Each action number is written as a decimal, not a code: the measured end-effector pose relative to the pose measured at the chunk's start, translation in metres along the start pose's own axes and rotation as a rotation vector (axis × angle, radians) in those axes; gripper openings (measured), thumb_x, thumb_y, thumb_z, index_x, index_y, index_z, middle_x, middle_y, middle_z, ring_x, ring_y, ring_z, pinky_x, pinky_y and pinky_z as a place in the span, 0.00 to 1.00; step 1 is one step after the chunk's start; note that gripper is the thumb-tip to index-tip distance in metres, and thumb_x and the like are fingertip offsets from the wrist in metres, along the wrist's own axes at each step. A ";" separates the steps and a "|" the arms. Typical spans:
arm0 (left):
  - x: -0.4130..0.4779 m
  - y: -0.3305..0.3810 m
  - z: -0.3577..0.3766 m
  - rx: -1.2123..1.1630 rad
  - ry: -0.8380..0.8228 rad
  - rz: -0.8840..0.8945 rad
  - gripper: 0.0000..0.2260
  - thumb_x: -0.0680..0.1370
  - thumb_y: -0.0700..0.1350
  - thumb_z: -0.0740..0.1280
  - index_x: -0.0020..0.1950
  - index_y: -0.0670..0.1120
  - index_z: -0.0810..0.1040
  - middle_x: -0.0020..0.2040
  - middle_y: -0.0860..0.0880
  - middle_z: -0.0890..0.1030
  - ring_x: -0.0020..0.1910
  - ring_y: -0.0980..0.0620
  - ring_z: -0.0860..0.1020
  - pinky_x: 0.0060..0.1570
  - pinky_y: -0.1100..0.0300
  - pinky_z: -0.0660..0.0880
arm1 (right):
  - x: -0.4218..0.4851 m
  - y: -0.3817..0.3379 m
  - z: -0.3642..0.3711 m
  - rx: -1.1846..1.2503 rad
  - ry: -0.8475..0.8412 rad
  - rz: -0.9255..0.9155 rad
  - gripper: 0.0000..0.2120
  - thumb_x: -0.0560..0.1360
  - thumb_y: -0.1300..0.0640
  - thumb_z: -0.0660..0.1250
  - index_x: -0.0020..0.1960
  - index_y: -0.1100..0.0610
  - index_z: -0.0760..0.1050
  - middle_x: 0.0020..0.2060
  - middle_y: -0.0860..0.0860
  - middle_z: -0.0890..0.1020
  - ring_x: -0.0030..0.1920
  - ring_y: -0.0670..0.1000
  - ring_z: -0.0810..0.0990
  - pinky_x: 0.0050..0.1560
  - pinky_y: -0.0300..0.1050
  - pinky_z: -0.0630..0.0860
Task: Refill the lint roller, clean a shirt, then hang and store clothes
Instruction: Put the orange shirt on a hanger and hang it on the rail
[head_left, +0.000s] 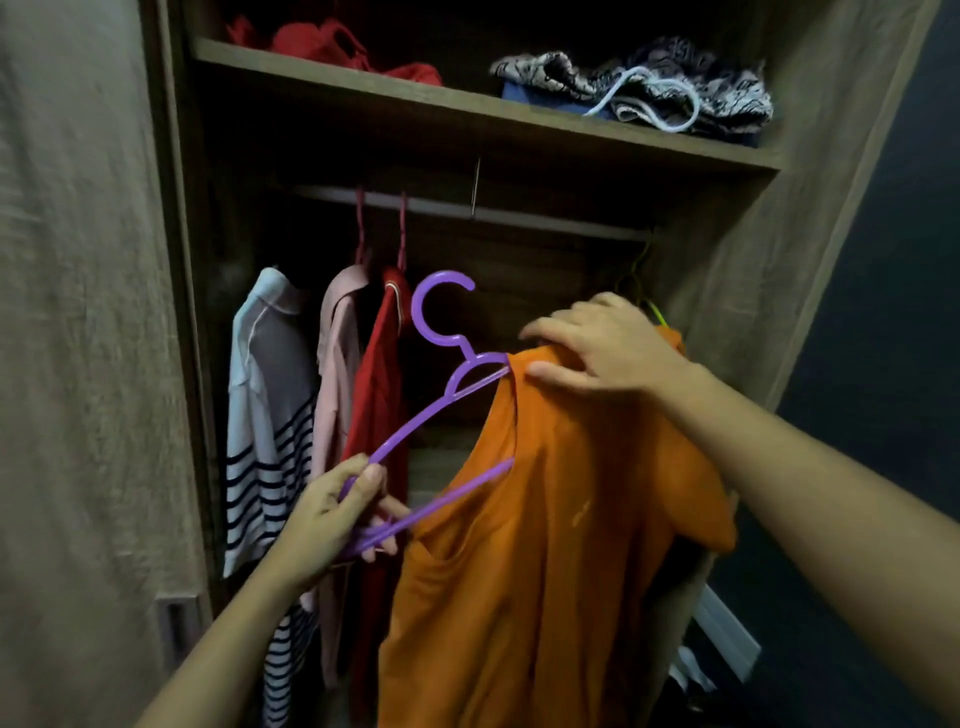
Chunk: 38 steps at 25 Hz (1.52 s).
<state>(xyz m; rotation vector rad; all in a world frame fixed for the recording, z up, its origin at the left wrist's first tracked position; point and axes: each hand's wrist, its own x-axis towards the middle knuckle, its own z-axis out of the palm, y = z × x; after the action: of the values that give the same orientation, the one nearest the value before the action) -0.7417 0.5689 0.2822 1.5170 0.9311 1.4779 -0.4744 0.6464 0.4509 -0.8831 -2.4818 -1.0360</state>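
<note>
A person stands at an open wardrobe (737, 291), both bare arms reaching in from the bottom of the view. At 7 o'clock the left hand (332, 514) has its fingers curled round the low end of a purple hanger (441, 405), gripping the sloping arm and the bottom bar together. The hanger is tilted, its hook uppermost and hanging free in the air below the rail (519, 214). Its other half is hidden inside an orange shirt (545, 519), which drapes from the centre down to 5 o'clock. At 3 o'clock the right hand (597, 348) sits on top of the shirt's shoulder, fingers bent over the fabric and thumb pressed against it near the neckline, holding the cloth. Just behind that hand, part of a yellow-green hanger (655, 312) shows. At 9 o'clock three garments hang side by side from the rail: a striped shirt (265, 441), a pink shirt (337, 374) and a red shirt (376, 405). Above the rail, a shelf (467, 104) crosses at 12 o'clock, carrying red clothes (337, 44) at 11 o'clock and folded patterned clothes (649, 83) with a pale cord at 1 o'clock.
</note>
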 end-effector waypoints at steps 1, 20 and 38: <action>-0.002 0.001 0.000 -0.007 -0.008 -0.004 0.32 0.65 0.70 0.66 0.42 0.40 0.69 0.36 0.39 0.84 0.24 0.47 0.79 0.21 0.62 0.74 | -0.008 0.007 0.003 -0.057 0.065 -0.025 0.30 0.76 0.34 0.43 0.52 0.52 0.75 0.43 0.51 0.84 0.42 0.54 0.83 0.40 0.48 0.78; -0.003 -0.060 0.059 0.874 -0.085 0.072 0.32 0.65 0.77 0.52 0.63 0.64 0.71 0.73 0.48 0.56 0.72 0.47 0.52 0.69 0.41 0.54 | -0.018 0.015 -0.026 -0.160 0.352 -0.107 0.25 0.79 0.40 0.49 0.41 0.56 0.74 0.32 0.55 0.81 0.27 0.56 0.79 0.23 0.41 0.70; 0.018 0.036 -0.017 0.833 0.022 0.383 0.23 0.75 0.52 0.67 0.65 0.62 0.61 0.30 0.52 0.75 0.31 0.55 0.75 0.31 0.63 0.69 | -0.091 -0.034 0.038 0.335 -0.081 0.334 0.25 0.74 0.35 0.42 0.49 0.46 0.73 0.41 0.46 0.80 0.45 0.52 0.81 0.38 0.45 0.71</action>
<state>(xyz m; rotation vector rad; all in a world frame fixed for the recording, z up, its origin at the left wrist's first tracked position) -0.7591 0.5715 0.3224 2.3824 1.4355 1.4289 -0.4285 0.6161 0.3619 -1.1886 -2.3607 -0.4668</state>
